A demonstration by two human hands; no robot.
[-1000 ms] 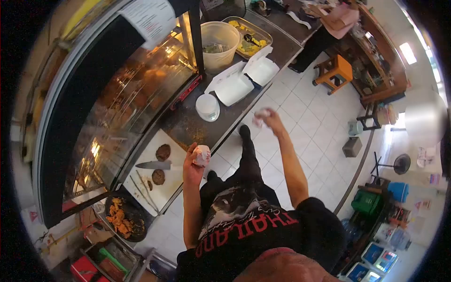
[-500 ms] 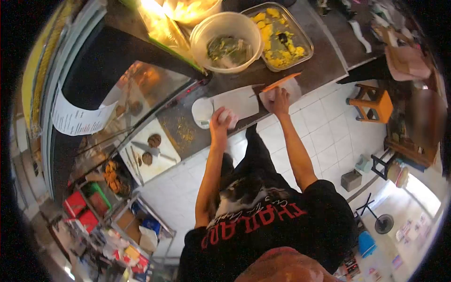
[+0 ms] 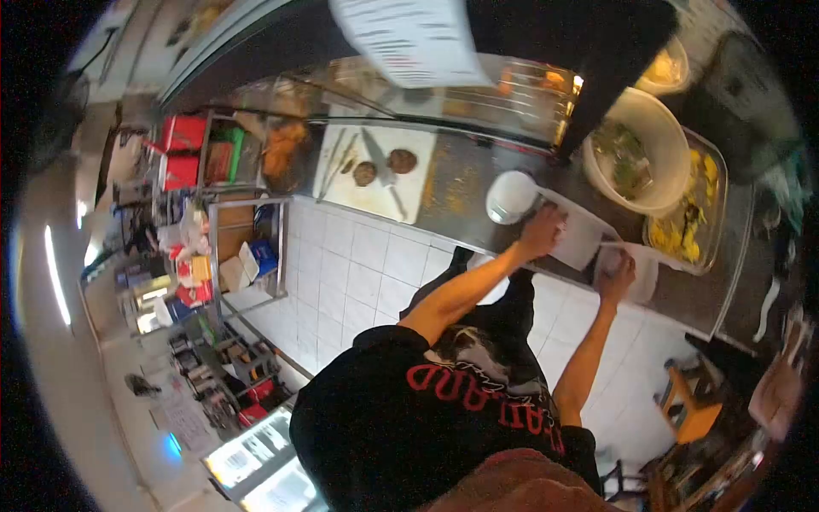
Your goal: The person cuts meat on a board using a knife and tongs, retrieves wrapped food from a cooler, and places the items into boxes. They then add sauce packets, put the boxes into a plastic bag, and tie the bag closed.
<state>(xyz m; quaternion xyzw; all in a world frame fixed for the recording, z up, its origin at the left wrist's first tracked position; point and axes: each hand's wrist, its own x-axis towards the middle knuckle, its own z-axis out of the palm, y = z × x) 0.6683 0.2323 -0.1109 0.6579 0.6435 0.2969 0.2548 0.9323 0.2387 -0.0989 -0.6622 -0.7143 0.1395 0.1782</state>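
My left hand [image 3: 543, 233] is closed beside the small round white scale [image 3: 512, 197], its fingers curled round a pale thing mostly hidden by them. Just right of it, a white sheet [image 3: 577, 239] lies at the counter's front edge. My right hand [image 3: 618, 278] has bent fingers gripping a translucent plastic sheet [image 3: 646, 275] at the same edge. Behind both hands stands a round plastic tub [image 3: 674, 183] with greenish contents. Beside it is a metal tray [image 3: 723, 175] with yellow pieces.
A white cutting board [image 3: 409, 198] carries a knife [image 3: 380, 158] and two brown patties [image 3: 402, 160]. Brown crumbs [image 3: 456, 192] lie on the dark counter. An orange stool [image 3: 693, 401] stands on the tiled floor. A paper [image 3: 414, 43] hangs above the counter.
The view has swung to the left, so the counter appears shifted right and turned. The pale thing in my left hand shows less now. My right hand stays at the sheet.
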